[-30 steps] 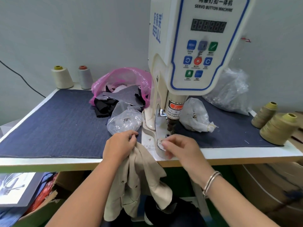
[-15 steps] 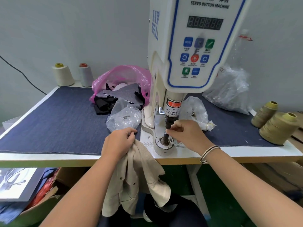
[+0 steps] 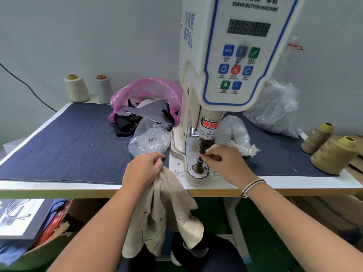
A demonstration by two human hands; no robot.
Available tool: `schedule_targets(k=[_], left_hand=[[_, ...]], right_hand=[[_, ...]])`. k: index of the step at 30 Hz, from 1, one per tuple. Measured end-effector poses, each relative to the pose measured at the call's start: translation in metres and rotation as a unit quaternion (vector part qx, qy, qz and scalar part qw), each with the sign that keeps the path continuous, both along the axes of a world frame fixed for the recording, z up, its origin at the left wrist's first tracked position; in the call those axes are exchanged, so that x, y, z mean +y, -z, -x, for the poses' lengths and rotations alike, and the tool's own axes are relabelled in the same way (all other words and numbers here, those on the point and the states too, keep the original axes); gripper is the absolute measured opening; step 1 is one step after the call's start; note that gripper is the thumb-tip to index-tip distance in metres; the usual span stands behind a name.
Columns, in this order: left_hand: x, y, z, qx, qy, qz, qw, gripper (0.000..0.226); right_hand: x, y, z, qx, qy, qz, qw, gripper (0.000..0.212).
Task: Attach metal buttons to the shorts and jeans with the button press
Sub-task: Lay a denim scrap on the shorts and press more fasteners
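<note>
The white button press (image 3: 231, 55) stands at the table's front middle, with its dark punch (image 3: 202, 149) above a round lower die (image 3: 198, 170). My right hand (image 3: 225, 161) is at the gap between punch and die, its fingertips pinched together on something small that I cannot make out. My left hand (image 3: 143, 169) grips the top of the beige shorts (image 3: 163, 213) at the table edge, left of the die. The shorts hang down over the front edge. Small metal buttons show on the hanging cloth.
A clear bag of metal parts (image 3: 149, 142) lies left of the press and another clear bag (image 3: 233, 134) lies right of it. A pink bag (image 3: 145, 99) of cloth scraps sits behind. Thread cones (image 3: 332, 154) stand at the right edge, two spools (image 3: 77, 89) at the back left.
My right hand rose from the lower die to the gap under the punch. My left hand kept its grip on the shorts in the same place.
</note>
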State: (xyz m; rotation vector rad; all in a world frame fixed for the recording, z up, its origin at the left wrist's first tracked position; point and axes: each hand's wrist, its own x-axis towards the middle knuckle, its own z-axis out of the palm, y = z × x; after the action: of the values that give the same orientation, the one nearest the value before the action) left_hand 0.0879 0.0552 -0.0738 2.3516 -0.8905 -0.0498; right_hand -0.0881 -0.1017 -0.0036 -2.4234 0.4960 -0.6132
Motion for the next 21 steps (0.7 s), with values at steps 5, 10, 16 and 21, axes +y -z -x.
schedule_targets(k=[5, 10, 16, 21], left_hand=[[0.001, -0.001, 0.001, 0.001, 0.0, -0.006, 1.0, 0.026], [0.0, -0.006, 0.002, 0.003, 0.003, -0.022, 1.0, 0.02], [0.002, -0.004, 0.005, 0.014, -0.001, -0.003, 1.0, 0.019], [0.001, -0.001, 0.0, -0.004, 0.026, -0.002, 1.0, 0.031]], right_hand=[[0.014, -0.014, 0.019, -0.02, 0.022, 0.006, 1.0, 0.008], [0.07, -0.04, -0.01, 0.102, -0.145, 0.106, 0.978, 0.018], [0.08, -0.054, -0.15, 0.093, -0.059, 0.015, 0.994, 0.027], [0.045, -0.049, -0.233, 0.186, 0.035, 0.063, 0.98, 0.024]])
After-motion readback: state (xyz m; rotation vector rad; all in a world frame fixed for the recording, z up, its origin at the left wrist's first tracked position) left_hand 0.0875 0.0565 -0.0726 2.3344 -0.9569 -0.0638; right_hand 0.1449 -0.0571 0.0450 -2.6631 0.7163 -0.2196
